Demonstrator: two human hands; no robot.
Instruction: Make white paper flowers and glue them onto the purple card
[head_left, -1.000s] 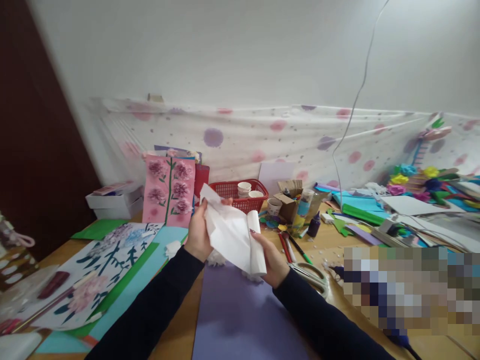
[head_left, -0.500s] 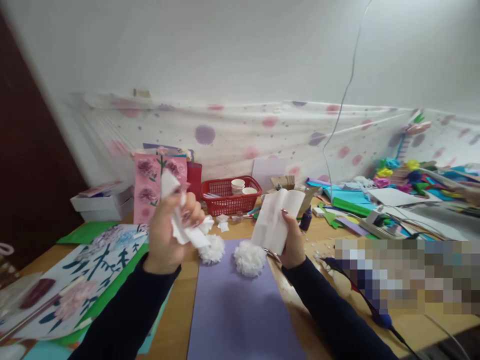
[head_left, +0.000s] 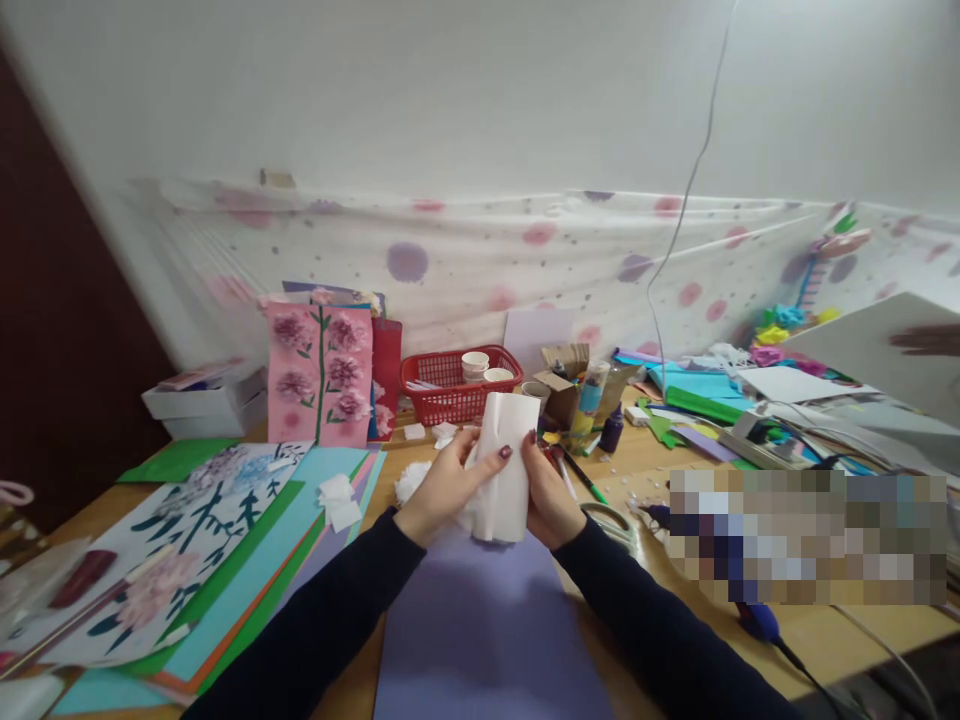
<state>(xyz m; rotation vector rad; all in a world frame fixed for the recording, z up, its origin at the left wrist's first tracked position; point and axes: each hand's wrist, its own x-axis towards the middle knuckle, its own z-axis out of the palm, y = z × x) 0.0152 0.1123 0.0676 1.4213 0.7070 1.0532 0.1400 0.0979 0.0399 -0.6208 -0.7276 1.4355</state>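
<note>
A folded sheet of white tissue paper (head_left: 506, 475) is held upright between my two hands, over the far end of a purple sheet (head_left: 480, 630). My left hand (head_left: 454, 490) grips its left side, the thumb lying across the front. On the right edge, my right hand (head_left: 551, 495) closes with its thumb near the top. A fluffy white paper flower (head_left: 411, 482) shows just behind my left hand. The second white flower is hidden behind my hands and the paper. Scissors (head_left: 611, 522) lie on the table right of my right hand.
A red basket (head_left: 457, 405) with paper cups stands at the back. Left are a pink flower picture (head_left: 319, 375), coloured sheets (head_left: 247, 580) and white scraps (head_left: 339, 502). A glue gun (head_left: 757, 618) lies right. Another person's hand (head_left: 926, 340) is by a raised white sheet (head_left: 862, 330).
My left hand has come down and right from its raised position, and now grips the tissue paper my right hand held. My right hand moved slightly left. At far right a white sheet has been raised.
</note>
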